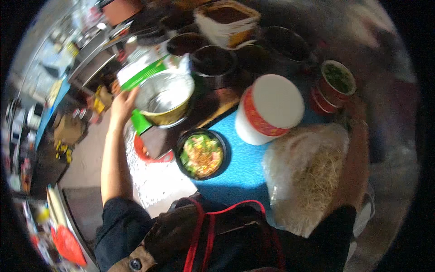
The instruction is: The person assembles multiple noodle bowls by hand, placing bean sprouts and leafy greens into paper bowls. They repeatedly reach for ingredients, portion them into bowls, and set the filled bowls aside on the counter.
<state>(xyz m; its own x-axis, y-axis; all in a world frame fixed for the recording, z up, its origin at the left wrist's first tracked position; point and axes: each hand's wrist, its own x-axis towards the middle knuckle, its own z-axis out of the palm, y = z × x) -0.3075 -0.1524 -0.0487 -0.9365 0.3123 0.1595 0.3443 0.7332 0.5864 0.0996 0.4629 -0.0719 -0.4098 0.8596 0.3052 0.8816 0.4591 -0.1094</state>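
Observation:
My left hand point(123, 105) is closed at the left rim of a shiny metal pot point(165, 97) with a yellowish outer wall. Something green and white lies beside and under the pot. To the right, in shade, my right hand point(355, 112) is beside a red container point(327, 102) holding chopped green herbs point(337, 77); its fingers are too dark to make out. Between my arms a black round bowl point(223, 159) holds food topped with chopped greens and yellow and orange bits point(201, 155). Behind it to the right stands a white tub point(277, 104) with a red band and white lid.
A clear plastic bag of thin pale noodle-like strands point(317, 177) lies near my right forearm. Dark pots point(213, 61) and a stained white square tub point(226, 22) line the back. A red-handled tool point(147, 152) lies by foil point(158, 183). Blue matting point(240, 195) covers the counter.

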